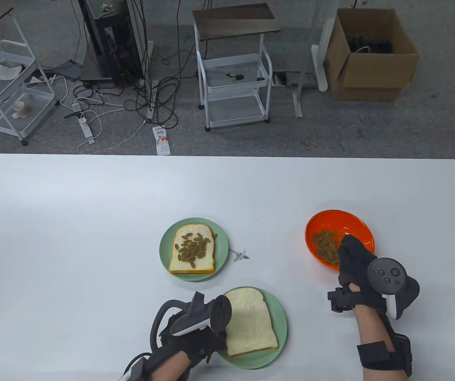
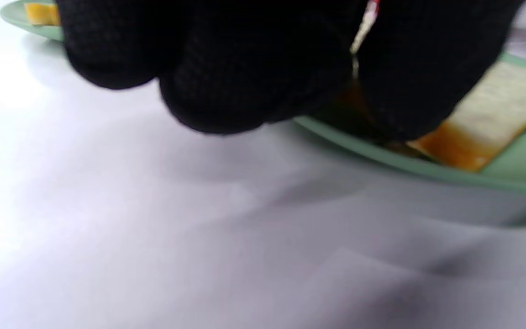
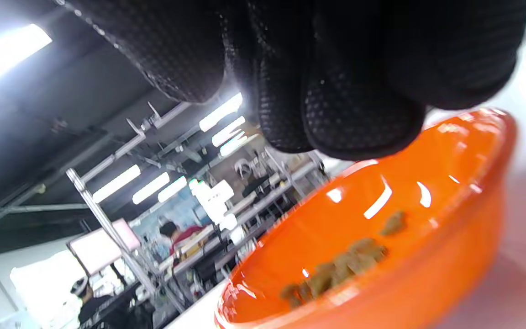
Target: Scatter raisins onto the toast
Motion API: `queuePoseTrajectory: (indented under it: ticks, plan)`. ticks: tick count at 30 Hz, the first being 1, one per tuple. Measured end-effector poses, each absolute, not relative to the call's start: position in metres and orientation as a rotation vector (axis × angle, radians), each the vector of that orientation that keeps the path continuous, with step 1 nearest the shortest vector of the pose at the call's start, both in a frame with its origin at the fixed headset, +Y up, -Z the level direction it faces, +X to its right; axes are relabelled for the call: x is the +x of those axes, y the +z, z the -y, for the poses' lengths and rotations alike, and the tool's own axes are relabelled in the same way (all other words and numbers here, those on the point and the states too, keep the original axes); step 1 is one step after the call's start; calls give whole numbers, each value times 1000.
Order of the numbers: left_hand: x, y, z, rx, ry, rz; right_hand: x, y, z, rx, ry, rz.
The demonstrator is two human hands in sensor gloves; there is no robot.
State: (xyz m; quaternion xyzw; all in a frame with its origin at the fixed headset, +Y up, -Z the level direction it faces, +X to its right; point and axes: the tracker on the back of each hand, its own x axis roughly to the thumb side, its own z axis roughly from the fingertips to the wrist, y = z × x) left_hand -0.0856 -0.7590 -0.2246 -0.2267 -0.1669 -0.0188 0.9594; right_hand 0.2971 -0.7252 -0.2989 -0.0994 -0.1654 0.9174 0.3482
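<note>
A plain slice of toast point(image 1: 251, 321) lies on the near green plate point(image 1: 281, 337). My left hand point(image 1: 211, 339) is at this plate's left rim. In the left wrist view its curled fingers point(image 2: 226, 77) sit beside the rim point(image 2: 381, 157) and one finger covers the toast's crust point(image 2: 459, 151), holding the plate. An orange bowl point(image 1: 354, 224) holds raisins point(image 1: 326, 246). My right hand point(image 1: 347, 242) reaches over its near edge. In the right wrist view its fingertips point(image 3: 359, 123) are bunched together above the raisins point(image 3: 336, 269); whether they hold any is hidden.
A second green plate point(image 1: 166, 250) further back holds toast point(image 1: 180, 262) topped with raisins point(image 1: 191, 248); its edge shows in the left wrist view point(image 2: 16, 18). A small scrap of wrapper point(image 1: 238, 255) lies between that plate and the bowl. The table's far edge point(image 1: 227, 156) borders the floor.
</note>
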Motion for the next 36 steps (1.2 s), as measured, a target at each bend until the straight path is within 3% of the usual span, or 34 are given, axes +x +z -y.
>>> queuePoseTrajectory:
  ticks: [3, 6, 11, 14, 19, 28, 36]
  plan:
    - [-87, -226, 759, -456, -11, 330, 292, -296, 728, -228, 2353, 434]
    - [-91, -229, 759, -466, 41, 336, 263, -294, 727, -30, 2448, 362]
    - [-95, -231, 758, -480, 151, 353, 194, -288, 745, 291, 2458, -389]
    - [-92, -229, 757, -466, 207, 407, 166, -280, 760, 387, 2529, -649]
    - [-86, -227, 757, -459, 347, 498, 150, -276, 765, 462, 2652, -652]
    - [-71, -220, 769, -391, 228, 556, 155, -279, 769, 415, 2683, -599]
    - [-57, -213, 771, -160, 95, 462, 142, -275, 769, 467, 2824, -528]
